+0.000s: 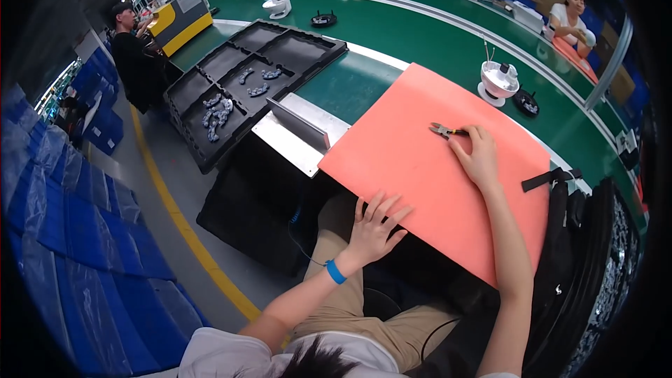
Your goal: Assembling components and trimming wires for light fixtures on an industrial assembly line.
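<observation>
Green belt (392, 35) curving across the background; before it, an orange-pink mat (420, 175). Left of the mat, a black compartmented tray (297, 52). The left hand (378, 227) — empty, fingers spread — is at the mat's near edge; the right hand (481, 157) has its fingers at the handles of the pliers, though whether they grip cannot be told. Just beyond the mat, a white bowl-shaped unit (500, 82). On the mat, the pliers (441, 130), jaws pointing left. In the tray, small curved parts (259, 89).

Free room on orange mat (392, 147) left of pliers (441, 129), upright metal plate (299, 124) bordering left, white device (500, 81) beyond
</observation>
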A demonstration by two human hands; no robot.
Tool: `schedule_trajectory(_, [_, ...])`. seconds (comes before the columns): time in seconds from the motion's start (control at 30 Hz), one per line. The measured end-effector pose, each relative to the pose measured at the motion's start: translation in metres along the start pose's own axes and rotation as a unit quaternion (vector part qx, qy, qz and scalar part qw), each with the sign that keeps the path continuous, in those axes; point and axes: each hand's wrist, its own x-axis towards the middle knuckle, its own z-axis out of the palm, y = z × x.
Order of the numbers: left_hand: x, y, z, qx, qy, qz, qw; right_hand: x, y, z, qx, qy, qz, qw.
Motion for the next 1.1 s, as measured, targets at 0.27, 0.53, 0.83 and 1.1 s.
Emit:
schedule_trajectory(0.27, [-0.002,-0.003,0.018,-0.007,0.044,-0.020,0.999,0.001,0.003,0.004,-0.031,0.004,0.007,0.999])
schedule_trajectory(0.53, [0.007,-0.021,0.033,0.048,0.057,0.037,0.997,0.001,0.013,0.010,-0.079,-0.003,0.031,0.996])
schedule_trajectory(0.83, [0.011,-0.014,0.012,-0.033,0.013,0.004,0.999,-0.004,0.020,0.023,-0.057,0.074,0.029,0.995])
schedule_trajectory(1.1, [-0.104,-0.157,0.013,0.006,0.233,-0.280,0.931,-0.004,0.019,0.030,-0.041,0.070,0.037,0.996])
